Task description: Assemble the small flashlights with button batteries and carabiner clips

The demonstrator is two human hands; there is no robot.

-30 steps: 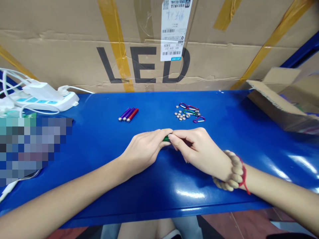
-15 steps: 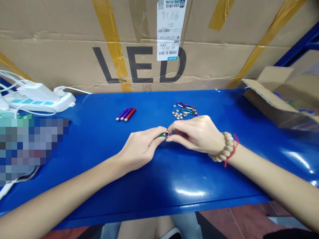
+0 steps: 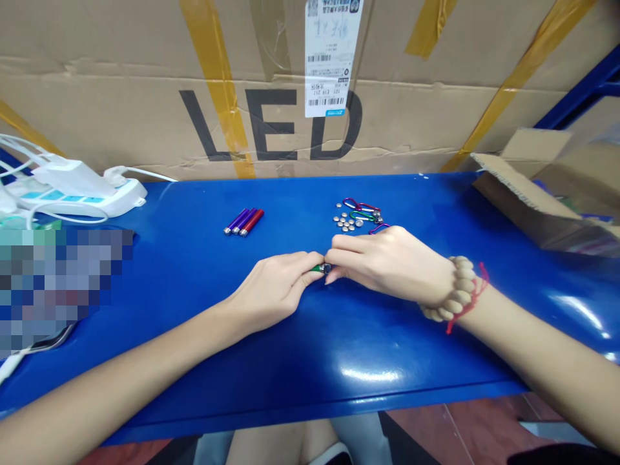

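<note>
Green tube, apparently unfinished, sits over the surface, pinched by our left hand; we cannot tell whether our right hand pinches its end. Three tubes, discs and clips lie loose.

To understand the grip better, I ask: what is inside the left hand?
A green tube: a short green part and its metallic end show beside the right hand. The left hand covers the rest, which cannot be seen.

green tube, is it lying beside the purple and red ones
No, the left hand holds the green tube, apart from the purple tubes and red tube.
</note>
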